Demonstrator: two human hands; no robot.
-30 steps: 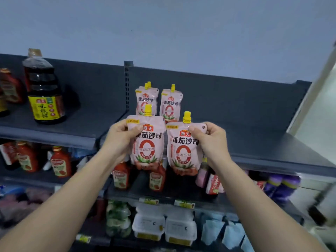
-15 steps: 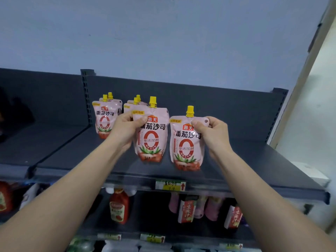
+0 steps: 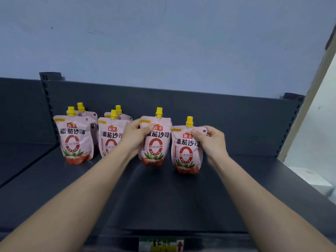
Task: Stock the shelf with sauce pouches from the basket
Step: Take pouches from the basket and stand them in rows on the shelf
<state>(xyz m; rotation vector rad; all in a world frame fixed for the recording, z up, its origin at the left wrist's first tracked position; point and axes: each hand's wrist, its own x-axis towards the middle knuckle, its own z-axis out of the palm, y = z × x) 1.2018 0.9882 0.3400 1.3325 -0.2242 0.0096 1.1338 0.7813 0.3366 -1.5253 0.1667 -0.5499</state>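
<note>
The left hand [image 3: 135, 135] was clamped on the upper left corner of one sauce pouch, the left-hand pouch [image 3: 156, 145], with the thumb across its front face and the fingers behind it. The right hand [image 3: 211, 142] pinched the upper right corner of a second pouch, the right-hand pouch [image 3: 185, 154], with the thumb on the front beside the punched hole. Both pouches were upright, yellow caps on top and labels facing near, side by side at the middle of the dark shelf [image 3: 163, 200]. The right-hand pouch sat slightly nearer than the other. Whether their bases rested on the shelf or hung just above it could not be determined. To the left, four stocked pouches [image 3: 75, 140] stood upright in two rows of two, the far pair close to the back panel [image 3: 227, 122]. The left forearm partly covered the near pouch of the right row. A price tag [image 3: 161, 244] was fixed to the near shelf edge, its print blurred. A pale blue wall [image 3: 163, 42] rose behind.
</note>
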